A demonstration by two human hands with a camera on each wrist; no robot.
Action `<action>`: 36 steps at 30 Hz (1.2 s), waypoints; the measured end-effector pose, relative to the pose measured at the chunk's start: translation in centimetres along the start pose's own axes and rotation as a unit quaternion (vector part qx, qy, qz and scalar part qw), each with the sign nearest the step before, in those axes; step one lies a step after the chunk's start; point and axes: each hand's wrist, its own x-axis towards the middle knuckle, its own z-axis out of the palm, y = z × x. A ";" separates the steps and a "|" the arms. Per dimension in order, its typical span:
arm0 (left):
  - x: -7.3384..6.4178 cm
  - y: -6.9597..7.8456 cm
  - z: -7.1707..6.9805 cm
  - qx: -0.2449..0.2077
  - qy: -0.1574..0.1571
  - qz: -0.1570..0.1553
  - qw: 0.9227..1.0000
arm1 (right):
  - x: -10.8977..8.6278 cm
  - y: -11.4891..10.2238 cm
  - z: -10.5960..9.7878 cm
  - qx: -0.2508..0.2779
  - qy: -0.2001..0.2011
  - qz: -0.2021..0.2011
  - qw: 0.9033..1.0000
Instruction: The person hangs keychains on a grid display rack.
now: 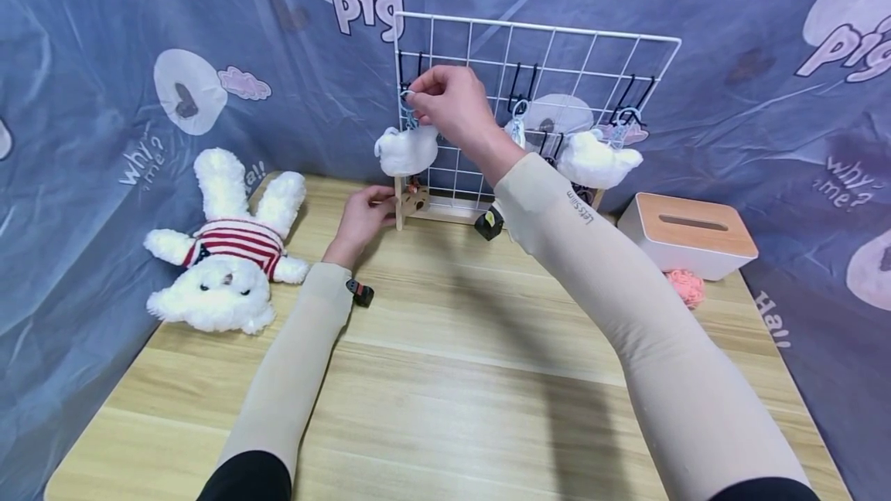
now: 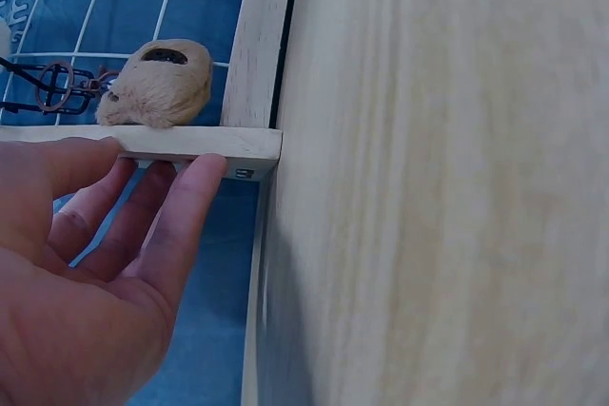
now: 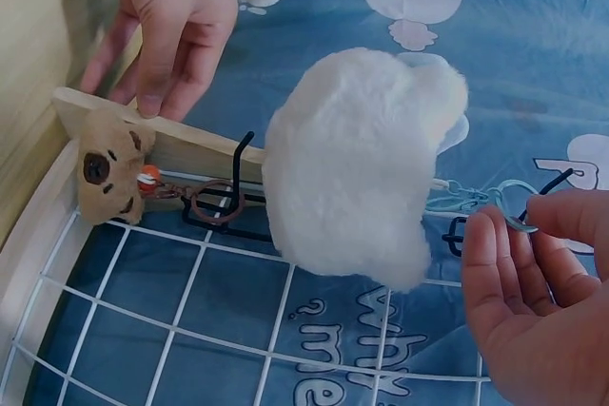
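My right hand pinches the light blue ring of a white plush keychain between thumb and fingers, beside a black hook at the rack's upper left. Whether the hook passes through the ring I cannot tell. The white plush hangs in front of the white wire grid rack. Low on the left side, my left hand grips the rack's wooden side piece, thumb on one face and fingers on the other. Close to it, a brown bear-head keychain hangs from a lower black hook.
Another white plush keychain hangs at the rack's right, with a blue ring on the middle hook. A white teddy bear lies at the left. At the right stand a tissue box and a pink yarn ball.
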 end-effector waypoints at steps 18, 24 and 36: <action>0.1 0.4 0.5 0.022 -0.002 0.013 1.000 | 0.0 -0.1 -0.2 0.007 0.017 0.013 1.000; 0.1 0.4 0.5 0.021 -0.005 0.006 1.000 | -0.7 0.4 -0.3 0.022 0.033 -0.002 0.999; -0.3 0.1 0.0 0.027 -0.005 0.010 1.000 | -3.0 1.9 -1.0 0.035 0.034 -0.013 0.999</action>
